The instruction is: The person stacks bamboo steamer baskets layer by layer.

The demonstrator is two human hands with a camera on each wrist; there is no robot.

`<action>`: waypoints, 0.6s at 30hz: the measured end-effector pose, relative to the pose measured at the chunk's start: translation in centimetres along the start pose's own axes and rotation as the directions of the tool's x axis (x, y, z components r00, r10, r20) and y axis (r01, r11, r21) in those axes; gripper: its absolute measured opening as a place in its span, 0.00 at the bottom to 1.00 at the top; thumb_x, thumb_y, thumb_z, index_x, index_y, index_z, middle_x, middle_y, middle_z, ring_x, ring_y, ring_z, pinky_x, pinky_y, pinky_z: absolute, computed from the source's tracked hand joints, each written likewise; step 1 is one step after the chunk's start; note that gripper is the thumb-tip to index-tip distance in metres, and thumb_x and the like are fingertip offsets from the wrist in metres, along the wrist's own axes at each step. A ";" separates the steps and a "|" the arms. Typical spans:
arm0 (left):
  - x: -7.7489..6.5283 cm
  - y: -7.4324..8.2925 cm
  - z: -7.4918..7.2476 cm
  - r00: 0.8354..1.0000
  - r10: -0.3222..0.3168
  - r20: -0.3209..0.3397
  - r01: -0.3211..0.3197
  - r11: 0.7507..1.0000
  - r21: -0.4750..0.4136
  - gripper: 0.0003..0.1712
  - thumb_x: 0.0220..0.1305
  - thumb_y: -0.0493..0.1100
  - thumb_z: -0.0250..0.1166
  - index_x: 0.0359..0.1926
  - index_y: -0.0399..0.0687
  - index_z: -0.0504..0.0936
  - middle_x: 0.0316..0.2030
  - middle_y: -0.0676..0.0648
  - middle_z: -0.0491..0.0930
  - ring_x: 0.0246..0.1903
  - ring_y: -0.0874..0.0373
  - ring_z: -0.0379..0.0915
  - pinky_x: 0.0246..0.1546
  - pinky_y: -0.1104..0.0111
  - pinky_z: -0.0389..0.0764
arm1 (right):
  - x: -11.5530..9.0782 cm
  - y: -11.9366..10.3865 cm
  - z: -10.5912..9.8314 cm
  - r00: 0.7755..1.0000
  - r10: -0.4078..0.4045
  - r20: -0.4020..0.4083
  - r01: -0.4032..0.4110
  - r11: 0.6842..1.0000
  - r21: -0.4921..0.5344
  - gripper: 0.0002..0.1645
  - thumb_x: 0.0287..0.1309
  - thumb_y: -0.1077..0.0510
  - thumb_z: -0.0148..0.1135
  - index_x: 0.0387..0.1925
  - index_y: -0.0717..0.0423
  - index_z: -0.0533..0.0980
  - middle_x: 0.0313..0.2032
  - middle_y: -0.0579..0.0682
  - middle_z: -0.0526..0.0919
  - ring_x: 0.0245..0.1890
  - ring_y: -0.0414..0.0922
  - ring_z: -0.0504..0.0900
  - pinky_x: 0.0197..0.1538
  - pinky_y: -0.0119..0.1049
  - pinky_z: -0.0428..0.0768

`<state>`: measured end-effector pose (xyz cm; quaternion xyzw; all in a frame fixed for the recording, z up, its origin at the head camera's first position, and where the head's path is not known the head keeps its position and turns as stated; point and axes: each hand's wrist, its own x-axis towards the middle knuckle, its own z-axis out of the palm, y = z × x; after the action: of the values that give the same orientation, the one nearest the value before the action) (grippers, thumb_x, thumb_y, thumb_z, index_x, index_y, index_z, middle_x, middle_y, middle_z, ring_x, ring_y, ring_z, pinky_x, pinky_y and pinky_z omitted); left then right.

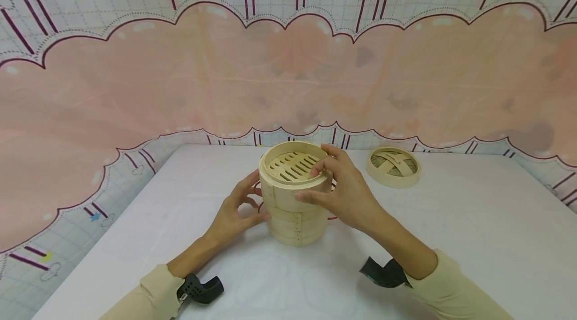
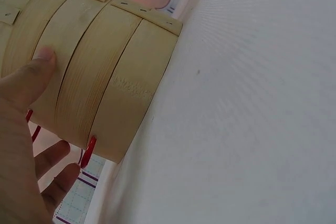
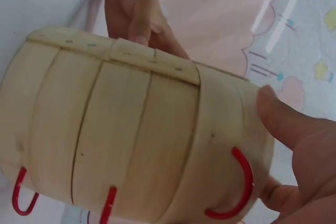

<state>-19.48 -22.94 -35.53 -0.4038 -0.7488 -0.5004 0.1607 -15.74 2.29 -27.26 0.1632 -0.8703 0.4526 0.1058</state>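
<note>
- The stacked bamboo steamer stands on the white surface, in front of the person and between the two hands, its long axis roughly upright.
- The left hand is on its left side, thumb pressed to the wall and fingers reaching around behind; in the left wrist view two fingers stand loose beside a red loop.
- The right hand is on its right side and higher, pinching the top tier: thumb on the outer wall, fingers over the rim above the slotted base.
- Both hands touch the stack, so neither is nearer; the right is closer to its upper end.
- The woven lid lies apart, behind and to the right.
</note>
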 end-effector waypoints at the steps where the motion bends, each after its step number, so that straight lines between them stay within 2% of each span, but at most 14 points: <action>1: 0.0 0.0 0.0 1.000 -0.002 -0.002 0.002 1.000 -0.006 0.53 0.44 0.23 0.72 0.71 0.39 0.55 0.67 0.58 0.61 0.50 0.54 0.71 0.38 0.56 0.78 | 0.0 0.0 -0.2 1.000 0.003 0.022 -0.003 1.000 -0.009 0.26 0.39 0.48 0.79 0.36 0.51 0.72 0.70 0.55 0.55 0.68 0.57 0.57 0.61 0.57 0.66; 5: 0.1 -0.4 0.2 1.000 -0.008 -0.011 0.007 1.000 -0.025 0.52 0.44 0.21 0.70 0.70 0.37 0.56 0.67 0.60 0.61 0.50 0.55 0.70 0.39 0.56 0.78 | 0.3 0.6 -1.1 0.995 0.004 0.100 -0.003 1.000 -0.006 0.37 0.40 0.47 0.79 0.49 0.52 0.68 0.70 0.55 0.53 0.69 0.56 0.54 0.58 0.51 0.70; 8: 0.1 -1.4 0.4 0.999 -0.007 -0.042 0.005 0.999 -0.036 0.52 0.44 0.20 0.69 0.70 0.38 0.57 0.66 0.58 0.63 0.50 0.56 0.71 0.40 0.56 0.77 | 0.6 1.3 -1.8 0.990 -0.002 0.140 -0.001 1.000 0.022 0.44 0.41 0.48 0.78 0.57 0.52 0.64 0.66 0.53 0.59 0.67 0.55 0.61 0.57 0.48 0.73; 11: 0.2 -2.2 0.6 0.997 -0.007 -0.074 0.004 0.999 -0.045 0.50 0.45 0.21 0.70 0.70 0.42 0.59 0.65 0.55 0.65 0.50 0.57 0.72 0.42 0.58 0.77 | 0.8 2.0 -2.5 0.982 -0.025 0.190 0.017 0.999 0.039 0.46 0.41 0.49 0.78 0.59 0.49 0.63 0.64 0.49 0.63 0.63 0.55 0.68 0.56 0.46 0.73; 14: 0.6 -1.1 0.6 0.995 -0.047 -0.085 0.043 0.998 -0.038 0.48 0.47 0.23 0.70 0.69 0.40 0.60 0.65 0.59 0.64 0.50 0.57 0.72 0.44 0.56 0.77 | 1.0 2.5 -3.1 0.969 -0.052 0.240 0.042 0.998 0.048 0.45 0.42 0.51 0.78 0.60 0.46 0.63 0.66 0.48 0.61 0.62 0.53 0.69 0.57 0.45 0.73; 18: 1.1 0.8 0.5 0.991 -0.103 -0.086 0.101 0.995 -0.028 0.46 0.49 0.23 0.68 0.68 0.36 0.59 0.67 0.58 0.62 0.55 0.53 0.69 0.48 0.53 0.74 | 1.2 2.9 -3.4 0.962 -0.064 0.266 0.057 0.998 0.033 0.44 0.42 0.49 0.78 0.59 0.46 0.63 0.64 0.47 0.64 0.61 0.51 0.70 0.56 0.43 0.74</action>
<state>-19.44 -21.85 -34.56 -0.3447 -0.7548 -0.5338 0.1627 -17.83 6.41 -27.08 0.2502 -0.8655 0.4338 -0.0005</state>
